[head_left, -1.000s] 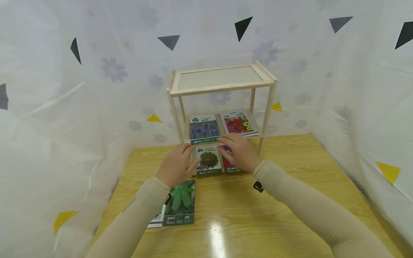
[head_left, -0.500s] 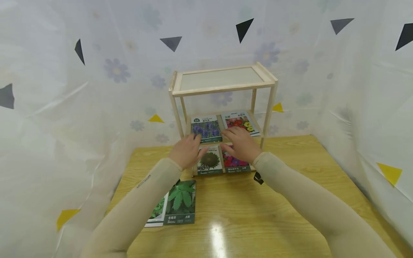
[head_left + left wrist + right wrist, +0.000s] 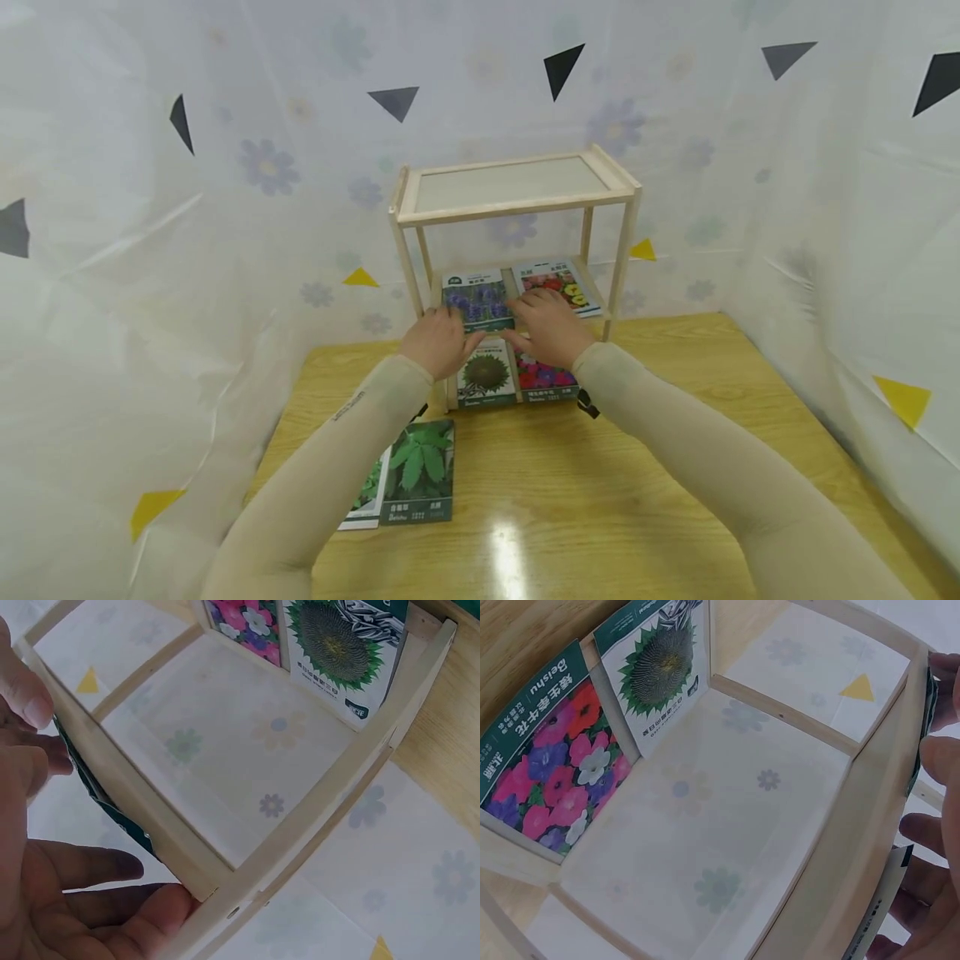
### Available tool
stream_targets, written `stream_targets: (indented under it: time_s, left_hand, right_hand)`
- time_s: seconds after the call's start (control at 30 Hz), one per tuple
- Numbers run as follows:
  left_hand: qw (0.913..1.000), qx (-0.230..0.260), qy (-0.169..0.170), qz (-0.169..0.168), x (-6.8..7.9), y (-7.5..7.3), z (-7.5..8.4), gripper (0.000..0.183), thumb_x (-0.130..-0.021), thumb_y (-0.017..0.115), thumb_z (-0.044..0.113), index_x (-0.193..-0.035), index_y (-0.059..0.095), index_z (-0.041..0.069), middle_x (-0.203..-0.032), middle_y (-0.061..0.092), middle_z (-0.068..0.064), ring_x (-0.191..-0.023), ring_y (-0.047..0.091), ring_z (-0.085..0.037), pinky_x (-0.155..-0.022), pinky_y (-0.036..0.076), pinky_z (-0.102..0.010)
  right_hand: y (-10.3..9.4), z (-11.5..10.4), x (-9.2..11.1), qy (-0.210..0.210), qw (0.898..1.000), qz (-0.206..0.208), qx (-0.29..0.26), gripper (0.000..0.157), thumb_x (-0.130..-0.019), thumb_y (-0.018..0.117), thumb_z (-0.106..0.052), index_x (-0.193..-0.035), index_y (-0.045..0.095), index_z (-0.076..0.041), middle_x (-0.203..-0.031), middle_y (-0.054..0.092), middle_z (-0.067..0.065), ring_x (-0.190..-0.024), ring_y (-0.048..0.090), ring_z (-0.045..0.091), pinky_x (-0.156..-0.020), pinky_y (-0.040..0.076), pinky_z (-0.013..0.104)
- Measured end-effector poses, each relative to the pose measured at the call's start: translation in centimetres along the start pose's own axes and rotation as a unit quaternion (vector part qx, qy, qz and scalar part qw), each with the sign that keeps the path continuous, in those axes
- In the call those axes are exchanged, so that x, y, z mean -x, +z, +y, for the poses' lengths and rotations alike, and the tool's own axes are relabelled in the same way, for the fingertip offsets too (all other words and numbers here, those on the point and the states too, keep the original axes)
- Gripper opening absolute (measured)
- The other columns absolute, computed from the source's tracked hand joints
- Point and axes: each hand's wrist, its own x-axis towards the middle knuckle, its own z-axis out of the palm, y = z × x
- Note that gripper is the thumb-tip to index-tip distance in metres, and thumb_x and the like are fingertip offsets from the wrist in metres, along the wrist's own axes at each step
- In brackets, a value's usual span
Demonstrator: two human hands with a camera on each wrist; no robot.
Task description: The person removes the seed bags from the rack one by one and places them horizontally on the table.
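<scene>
On the upper tier of a small wooden rack lies a seed packet with purple flowers [image 3: 480,300]. My left hand [image 3: 437,340] rests at its left front corner, fingers reaching over the packet and thumb toward the rack's front rail. From the right, my right hand [image 3: 553,327] touches the packet's right front side and partly covers a second packet with red and yellow flowers [image 3: 577,293]. From below, the left wrist view shows the purple packet's dark green edge [image 3: 112,810] poking past the rail beside the fingers. Neither hand is visibly curled around a packet.
The lower tier bears a sunflower packet [image 3: 484,375] and a petunia packet [image 3: 555,757]. A green leaf packet [image 3: 420,475] overlaps another packet [image 3: 367,500] on the wooden table [image 3: 600,508], left front. The rack's top panel [image 3: 517,183] stands above the hands.
My left hand has moved up and right onto the purple packet's left corner. My right hand has shifted slightly, still by its right side. The packet now lies flatter on the shelf.
</scene>
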Motion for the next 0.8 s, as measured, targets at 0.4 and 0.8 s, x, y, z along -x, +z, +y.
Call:
stream_targets:
  time_s: [0.4,0.8]
  left_hand:
    - [0.9966,0.001,-0.051,-0.064,-0.7,0.1,1.0,0.076,-0.102,0.023,0.054,-0.129,0.054,-0.01,-0.119,0.059,-0.027,-0.109,0.056,-0.039,-0.089,0.052,-0.044]
    - [0.9959,-0.09,-0.007,-0.007,-0.8,0.9,1.1,0.06,-0.105,0.029,0.042,-0.086,0.071,0.004,-0.081,0.065,-0.01,-0.083,0.061,-0.028,-0.087,0.05,-0.04]
  right_hand:
    - [0.6,-0.1,-0.6,0.032,0.998,-0.054,0.014,0.054,-0.096,0.048,-0.054,-0.133,0.059,-0.016,-0.13,0.059,0.008,-0.128,0.046,0.032,-0.112,0.027,0.051]
    - [1.0,-0.3,-0.6,0.04,0.998,-0.056,0.006,0.054,-0.098,0.046,-0.053,-0.133,0.059,-0.014,-0.134,0.057,0.009,-0.128,0.046,0.032,-0.111,0.029,0.053]
